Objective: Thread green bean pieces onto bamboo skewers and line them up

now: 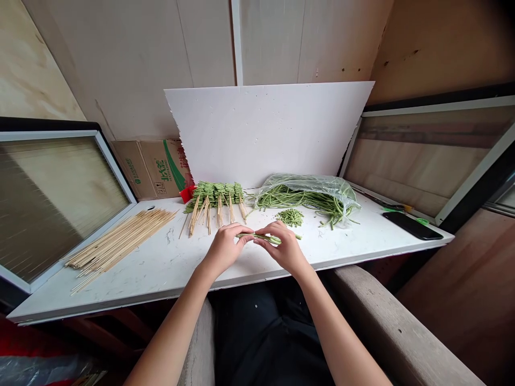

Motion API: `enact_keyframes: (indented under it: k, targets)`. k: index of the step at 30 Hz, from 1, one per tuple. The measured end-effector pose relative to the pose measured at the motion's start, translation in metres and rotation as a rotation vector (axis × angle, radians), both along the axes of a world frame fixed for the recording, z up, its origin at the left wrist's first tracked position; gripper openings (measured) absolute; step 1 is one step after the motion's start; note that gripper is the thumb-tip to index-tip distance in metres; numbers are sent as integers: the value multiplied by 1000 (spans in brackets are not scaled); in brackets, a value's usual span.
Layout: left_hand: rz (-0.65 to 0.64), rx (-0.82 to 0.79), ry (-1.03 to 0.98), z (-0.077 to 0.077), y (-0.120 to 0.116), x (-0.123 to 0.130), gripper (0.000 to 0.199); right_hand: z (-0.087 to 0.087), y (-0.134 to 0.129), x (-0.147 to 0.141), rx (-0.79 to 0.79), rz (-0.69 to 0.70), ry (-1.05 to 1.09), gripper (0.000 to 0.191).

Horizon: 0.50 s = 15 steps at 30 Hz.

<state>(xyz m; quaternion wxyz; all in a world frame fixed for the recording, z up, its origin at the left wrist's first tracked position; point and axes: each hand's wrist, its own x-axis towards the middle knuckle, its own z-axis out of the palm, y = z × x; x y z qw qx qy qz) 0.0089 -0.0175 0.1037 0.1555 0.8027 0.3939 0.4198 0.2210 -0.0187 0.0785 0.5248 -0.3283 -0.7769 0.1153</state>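
The green bean lengths (274, 240) are up in the person's hands, over the near part of the white table (161, 273), lying roughly sideways with their right ends poking out past the fingers. From where I stand, I'd say the way to handle them well is a light pinch, ends level and lengths side by side, since a hard squeeze could bruise them or make them roll across each other. Thumbs close to the middle, as they are here, ought to give good control. The left hand (223, 247) is closed on the left end between thumb and fingers; the right hand (286, 251) is closed around the longer stretch, its fingertips almost meeting the left's. Both wrists bend inward, palms turned toward each other, and the forearms slant up from the lap side in a wide V. Just beyond the right hand sits a pile of short green bits (290, 216), with long beans in a clear bag (317, 185) behind it. Skewered beans (217, 190) lie farther left, and loose bamboo sticks (120, 241) beyond them, toward the table's left end.
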Motion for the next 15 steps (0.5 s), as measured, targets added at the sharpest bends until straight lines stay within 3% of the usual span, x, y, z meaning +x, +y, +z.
enact_keyframes:
  k: [9, 15]
  targets:
    - [-52, -82, -37, -4, 1, 4, 12, 1, -1, -3, 13, 4, 28, 3]
    - [-82, -95, -62, -7, 1, 6, 17, -2, -1, -10, 2, 57, 100, 19]
